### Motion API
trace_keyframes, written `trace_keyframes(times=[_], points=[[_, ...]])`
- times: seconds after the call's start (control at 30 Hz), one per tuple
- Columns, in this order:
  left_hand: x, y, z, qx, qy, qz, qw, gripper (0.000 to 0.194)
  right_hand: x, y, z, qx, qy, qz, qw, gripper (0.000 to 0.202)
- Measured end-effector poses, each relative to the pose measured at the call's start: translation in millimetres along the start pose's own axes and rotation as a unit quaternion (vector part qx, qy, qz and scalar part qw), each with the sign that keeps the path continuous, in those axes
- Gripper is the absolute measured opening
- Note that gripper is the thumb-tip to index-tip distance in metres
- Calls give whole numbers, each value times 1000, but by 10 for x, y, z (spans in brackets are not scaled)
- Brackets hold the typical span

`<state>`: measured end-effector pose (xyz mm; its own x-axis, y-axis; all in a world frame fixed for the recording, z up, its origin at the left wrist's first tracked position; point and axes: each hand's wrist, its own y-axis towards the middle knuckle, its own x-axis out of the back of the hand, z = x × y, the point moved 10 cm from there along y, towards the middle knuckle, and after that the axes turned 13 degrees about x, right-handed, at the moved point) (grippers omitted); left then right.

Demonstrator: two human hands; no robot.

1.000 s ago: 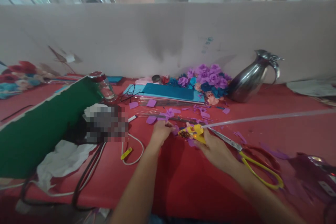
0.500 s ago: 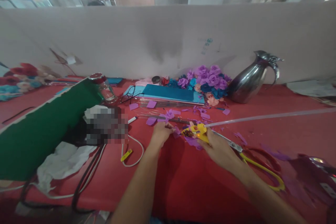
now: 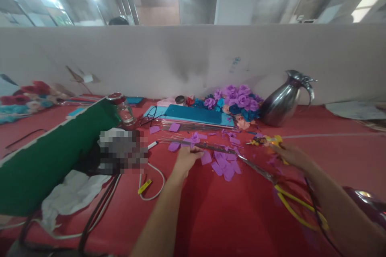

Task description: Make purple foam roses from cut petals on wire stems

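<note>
My left hand (image 3: pixel 187 160) pinches a purple paper petal (image 3: pixel 206 157) between thumb and fingers, just below a purple flower (image 3: pixel 195 138). To the right, my right hand (image 3: pixel 291 154) is closed on a yellow glue gun (image 3: pixel 273 141) whose nozzle points left. Loose purple petals (image 3: pixel 226 165) lie in a pile between my hands. Large scissors (image 3: pixel 265 173) with yellow handles rest on the red table (image 3: pixel 211 217), their blades pointing up and left beside thin wires.
A steel jug (image 3: pixel 280 100) stands at the back right, beside a heap of paper flowers (image 3: pixel 238 99). Blue sheets (image 3: pixel 193 113) lie behind the wires. A glass jar (image 3: pixel 124 110), green board (image 3: pixel 60 148) and cables (image 3: pixel 99 213) are on the left.
My right hand has moved right with the glue gun, away from my left hand and the petals, uncovering the pile and the scissors' blades. My left hand has stayed beside the flower. The view has tilted up.
</note>
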<state>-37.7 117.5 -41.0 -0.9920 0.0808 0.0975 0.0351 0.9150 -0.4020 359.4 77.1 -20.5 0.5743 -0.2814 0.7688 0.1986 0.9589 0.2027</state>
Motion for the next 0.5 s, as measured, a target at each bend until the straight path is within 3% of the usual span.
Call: trace_keyframes(times=[0.1, 0.13, 0.2, 0.27, 0.3, 0.4, 0.5], points=[[-8, -46, -106, -39, -6, 0, 999, 10, 111, 50, -184, -26, -150, 33, 988, 38], [-20, -59, -133, -51, -6, 3, 999, 12, 170, 34, -83, -15, -179, 8, 984, 36], [-71, -79, -167, -69, 0, 16, 997, 13, 228, -49, 419, 71, -214, -68, 972, 25], [-131, -93, -183, -86, 9, 28, 996, 12, 20, -162, 1003, 150, -123, -68, 979, 23], [-164, -96, -184, -94, 14, 33, 995, 11, -209, -209, 1303, 188, -42, -15, 981, 25], [-269, -89, -161, -110, 29, 51, 992, 11, -765, -346, 2029, 247, 57, 91, 963, 27], [-337, -96, -147, -125, 37, 62, 990, 9, -1117, -390, 2238, 225, 44, 155, 961, 25]])
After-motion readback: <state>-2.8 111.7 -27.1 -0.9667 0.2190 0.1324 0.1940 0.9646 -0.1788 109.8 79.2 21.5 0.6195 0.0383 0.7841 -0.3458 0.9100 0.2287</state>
